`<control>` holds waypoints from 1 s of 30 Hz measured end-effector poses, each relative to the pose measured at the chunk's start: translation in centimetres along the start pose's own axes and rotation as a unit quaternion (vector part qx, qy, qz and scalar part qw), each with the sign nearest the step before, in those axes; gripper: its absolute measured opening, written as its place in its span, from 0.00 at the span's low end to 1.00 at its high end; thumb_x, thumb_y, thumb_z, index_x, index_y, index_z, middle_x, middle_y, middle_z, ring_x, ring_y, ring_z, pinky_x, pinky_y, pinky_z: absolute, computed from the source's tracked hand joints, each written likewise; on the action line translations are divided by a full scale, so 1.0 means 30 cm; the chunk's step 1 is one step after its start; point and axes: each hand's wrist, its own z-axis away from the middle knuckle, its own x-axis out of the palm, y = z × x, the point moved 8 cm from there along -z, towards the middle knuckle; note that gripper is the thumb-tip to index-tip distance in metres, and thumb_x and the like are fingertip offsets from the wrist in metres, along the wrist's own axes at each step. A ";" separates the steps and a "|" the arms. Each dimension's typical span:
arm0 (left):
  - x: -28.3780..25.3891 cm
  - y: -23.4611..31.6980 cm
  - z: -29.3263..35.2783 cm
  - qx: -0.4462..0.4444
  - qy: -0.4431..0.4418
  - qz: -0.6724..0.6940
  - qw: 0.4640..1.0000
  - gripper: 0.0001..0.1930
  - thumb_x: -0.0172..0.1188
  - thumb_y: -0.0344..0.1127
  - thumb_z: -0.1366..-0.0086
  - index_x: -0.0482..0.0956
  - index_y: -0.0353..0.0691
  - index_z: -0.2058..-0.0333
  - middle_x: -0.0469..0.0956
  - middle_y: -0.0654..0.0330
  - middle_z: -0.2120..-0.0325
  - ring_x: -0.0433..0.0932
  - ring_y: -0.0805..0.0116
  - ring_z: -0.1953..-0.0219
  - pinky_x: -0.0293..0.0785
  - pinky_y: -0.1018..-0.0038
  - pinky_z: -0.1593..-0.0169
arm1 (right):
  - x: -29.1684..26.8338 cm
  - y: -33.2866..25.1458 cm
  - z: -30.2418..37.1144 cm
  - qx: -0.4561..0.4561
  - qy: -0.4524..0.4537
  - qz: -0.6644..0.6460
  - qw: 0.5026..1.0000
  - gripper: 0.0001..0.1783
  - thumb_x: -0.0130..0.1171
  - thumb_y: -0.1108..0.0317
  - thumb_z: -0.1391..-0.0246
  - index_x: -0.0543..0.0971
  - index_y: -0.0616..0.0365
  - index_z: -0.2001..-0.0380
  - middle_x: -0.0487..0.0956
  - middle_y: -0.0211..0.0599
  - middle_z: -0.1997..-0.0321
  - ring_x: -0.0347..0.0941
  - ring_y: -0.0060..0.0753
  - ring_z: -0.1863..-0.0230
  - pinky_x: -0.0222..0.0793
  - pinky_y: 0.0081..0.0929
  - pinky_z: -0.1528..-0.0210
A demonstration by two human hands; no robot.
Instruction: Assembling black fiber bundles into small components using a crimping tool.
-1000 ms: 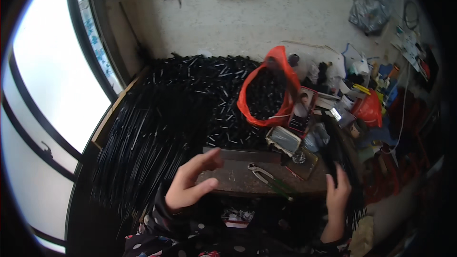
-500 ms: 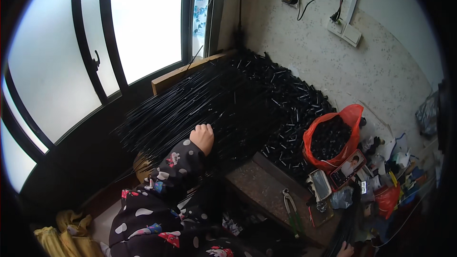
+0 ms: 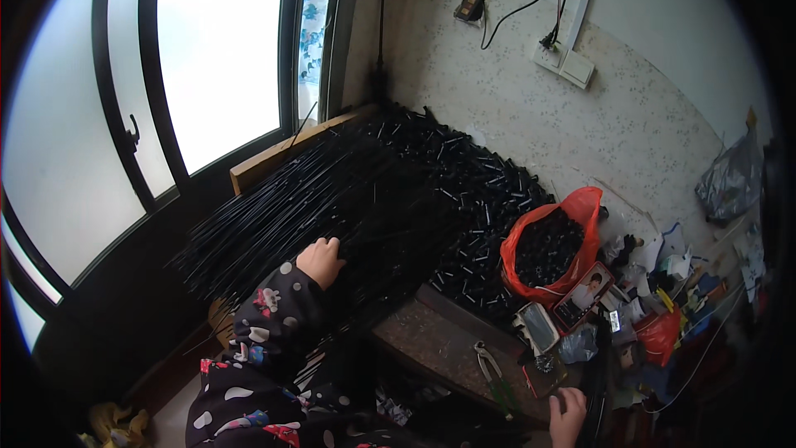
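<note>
My left hand [image 3: 322, 263], its fingers curled in, rests at the near edge of a wide pile of thin black rods [image 3: 257, 216]. Whatever it grips is lost against the dark rods. Low on the right, my right hand [image 3: 568, 416] has its fingers bent and apart, with nothing visible in them. It is by the right end of a worn brown bench [image 3: 414, 328], beside an upright bundle of thin black rods [image 3: 595, 398]. Pincers with green handles [image 3: 489, 365] lie on the bench, left of that hand.
Many short black tubes [image 3: 473, 216] are heaped against the wall. A red plastic bag [image 3: 590, 216] holds more small black pieces. Near it are a phone [image 3: 584, 297] showing a picture, a rectangular case [image 3: 539, 328] and assorted clutter. A wooden board [image 3: 282, 153] borders the rods by the window.
My right hand has risen into fuller view and moved left, away from the rod bundle, its fingers now apart. The view has shifted; my left hand stays at the rod pile.
</note>
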 end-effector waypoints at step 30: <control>-0.120 0.039 -0.126 -0.061 -0.015 0.355 0.933 0.11 0.59 0.35 0.44 0.70 0.31 0.72 0.67 0.65 0.86 0.67 0.77 0.81 0.64 0.77 0.77 | 0.390 -0.070 -0.053 -0.108 0.006 -0.095 0.990 0.16 0.59 0.69 0.57 0.77 0.51 0.61 0.70 0.29 0.59 0.66 0.36 0.55 0.61 0.32 0.54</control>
